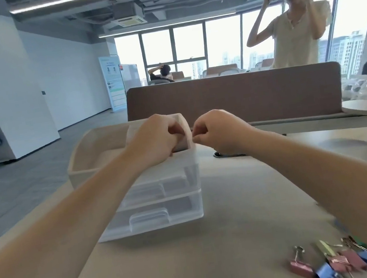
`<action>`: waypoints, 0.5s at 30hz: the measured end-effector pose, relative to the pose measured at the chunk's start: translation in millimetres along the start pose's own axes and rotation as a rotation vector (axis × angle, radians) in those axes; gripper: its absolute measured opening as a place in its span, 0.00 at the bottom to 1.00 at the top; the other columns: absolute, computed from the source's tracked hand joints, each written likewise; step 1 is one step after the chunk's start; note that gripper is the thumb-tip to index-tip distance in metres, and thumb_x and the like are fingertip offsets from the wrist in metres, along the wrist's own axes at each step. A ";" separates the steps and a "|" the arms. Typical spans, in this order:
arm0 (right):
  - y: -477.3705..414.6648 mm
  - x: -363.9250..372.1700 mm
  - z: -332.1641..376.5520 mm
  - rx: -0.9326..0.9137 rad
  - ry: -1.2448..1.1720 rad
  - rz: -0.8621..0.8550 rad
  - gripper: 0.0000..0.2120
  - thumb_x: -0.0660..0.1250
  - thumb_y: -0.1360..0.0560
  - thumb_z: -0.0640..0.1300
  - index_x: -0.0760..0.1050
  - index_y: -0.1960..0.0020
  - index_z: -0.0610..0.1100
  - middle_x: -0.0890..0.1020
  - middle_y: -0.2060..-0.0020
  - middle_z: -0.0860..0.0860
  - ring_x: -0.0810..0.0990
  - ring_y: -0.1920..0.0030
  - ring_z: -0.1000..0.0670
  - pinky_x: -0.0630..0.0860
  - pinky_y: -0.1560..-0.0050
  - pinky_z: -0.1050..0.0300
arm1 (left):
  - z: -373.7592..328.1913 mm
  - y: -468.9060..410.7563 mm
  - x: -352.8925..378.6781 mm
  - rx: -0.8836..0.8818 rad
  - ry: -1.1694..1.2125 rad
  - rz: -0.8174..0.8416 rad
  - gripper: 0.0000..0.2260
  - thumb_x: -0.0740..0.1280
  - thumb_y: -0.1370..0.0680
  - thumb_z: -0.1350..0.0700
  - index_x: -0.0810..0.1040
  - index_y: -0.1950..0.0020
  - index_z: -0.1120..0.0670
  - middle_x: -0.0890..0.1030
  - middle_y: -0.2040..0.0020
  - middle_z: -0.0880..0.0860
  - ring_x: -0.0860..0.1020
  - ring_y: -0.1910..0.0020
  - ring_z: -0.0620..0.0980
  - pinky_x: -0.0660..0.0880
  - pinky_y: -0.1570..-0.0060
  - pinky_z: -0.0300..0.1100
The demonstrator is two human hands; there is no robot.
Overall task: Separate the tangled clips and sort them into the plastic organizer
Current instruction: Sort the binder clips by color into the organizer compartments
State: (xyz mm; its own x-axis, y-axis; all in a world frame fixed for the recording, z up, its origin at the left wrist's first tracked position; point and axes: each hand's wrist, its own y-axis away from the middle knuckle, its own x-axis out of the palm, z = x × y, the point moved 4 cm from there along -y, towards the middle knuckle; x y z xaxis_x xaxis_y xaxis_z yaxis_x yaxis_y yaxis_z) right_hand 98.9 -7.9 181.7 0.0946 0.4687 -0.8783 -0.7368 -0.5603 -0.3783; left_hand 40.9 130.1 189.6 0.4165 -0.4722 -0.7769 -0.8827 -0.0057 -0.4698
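Fingers [201, 131] of left hand [156, 140] and right hand [216, 132] curl inward mid-frame over the plastic organizer [159, 190], contents indiscernible; recommend slow, low separation.

Left hand [158, 140], right hand [220, 133] over organizer [161, 204], maybe pinching
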 end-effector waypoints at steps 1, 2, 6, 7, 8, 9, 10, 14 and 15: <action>12.2 -3.9 -3.8 0.009 0.004 -0.004 0.08 0.67 0.22 0.46 0.79 0.60 0.49 0.78 0.64 0.56 0.76 0.63 0.53 0.68 0.65 0.62 | -9.8 7.5 4.4 0.024 0.024 0.017 0.06 0.67 0.23 0.59 0.82 0.57 0.49 0.79 0.68 0.41 0.75 0.74 0.38 0.74 0.66 0.36; 27.8 -6.7 -10.9 0.025 0.014 -0.002 0.08 0.67 0.22 0.47 0.79 0.60 0.49 0.78 0.64 0.57 0.75 0.63 0.54 0.67 0.66 0.61 | -20.3 16.1 12.5 0.045 0.039 0.042 0.05 0.68 0.23 0.58 0.82 0.55 0.50 0.79 0.66 0.42 0.75 0.73 0.38 0.73 0.68 0.34; 81.7 -7.0 -41.0 0.113 0.082 0.078 0.06 0.66 0.22 0.51 0.80 0.54 0.50 0.77 0.61 0.57 0.76 0.60 0.53 0.73 0.59 0.57 | -47.6 43.7 48.0 0.100 0.079 0.154 0.04 0.68 0.22 0.55 0.82 0.54 0.53 0.79 0.64 0.45 0.76 0.67 0.42 0.76 0.62 0.44; 95.1 -5.4 -47.7 0.131 0.110 0.102 0.07 0.66 0.22 0.51 0.80 0.53 0.50 0.78 0.60 0.57 0.77 0.58 0.52 0.74 0.57 0.56 | -53.4 49.5 58.6 0.110 0.087 0.187 0.04 0.69 0.23 0.55 0.82 0.54 0.53 0.80 0.63 0.46 0.77 0.66 0.44 0.77 0.60 0.46; 109.0 -4.2 -54.4 0.145 0.136 0.122 0.07 0.66 0.22 0.51 0.81 0.52 0.49 0.78 0.59 0.56 0.77 0.57 0.52 0.75 0.55 0.55 | -59.3 55.0 71.0 0.120 0.089 0.221 0.04 0.69 0.23 0.55 0.82 0.54 0.53 0.80 0.62 0.46 0.77 0.65 0.45 0.77 0.60 0.45; 120.7 -2.4 -60.4 0.158 0.150 0.143 0.08 0.66 0.22 0.51 0.81 0.51 0.48 0.78 0.59 0.56 0.77 0.58 0.53 0.74 0.56 0.56 | -64.5 59.7 82.0 0.130 0.086 0.251 0.04 0.69 0.23 0.54 0.82 0.54 0.53 0.80 0.62 0.45 0.77 0.64 0.46 0.76 0.61 0.44; 134.6 -0.7 -67.3 0.179 0.150 0.169 0.08 0.67 0.22 0.50 0.81 0.50 0.48 0.78 0.59 0.55 0.76 0.60 0.54 0.73 0.57 0.59 | -69.8 65.5 94.6 0.138 0.088 0.286 0.04 0.69 0.23 0.54 0.82 0.54 0.52 0.79 0.61 0.44 0.76 0.64 0.45 0.74 0.62 0.41; 182.0 6.2 -90.3 0.271 0.104 0.237 0.04 0.69 0.23 0.48 0.81 0.52 0.49 0.81 0.57 0.56 0.77 0.60 0.58 0.77 0.53 0.56 | -82.3 87.9 139.4 0.150 0.087 0.405 0.04 0.69 0.23 0.50 0.81 0.53 0.49 0.80 0.58 0.43 0.77 0.61 0.42 0.70 0.64 0.36; 192.6 8.1 -94.0 0.291 0.091 0.253 0.04 0.69 0.24 0.48 0.81 0.53 0.49 0.81 0.57 0.56 0.78 0.58 0.56 0.78 0.50 0.55 | -84.9 93.6 148.8 0.150 0.099 0.436 0.05 0.69 0.24 0.50 0.82 0.53 0.49 0.80 0.57 0.43 0.78 0.59 0.43 0.71 0.63 0.36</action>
State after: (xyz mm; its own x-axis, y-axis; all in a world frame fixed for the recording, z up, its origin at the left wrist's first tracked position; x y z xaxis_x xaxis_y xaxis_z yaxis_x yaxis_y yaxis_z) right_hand 20.7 -176.2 74.2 -0.0645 0.2709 -0.9604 -0.9022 -0.4272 -0.0600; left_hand 1.7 -15.5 65.6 -0.0154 -0.4844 -0.8747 -0.9266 0.3357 -0.1696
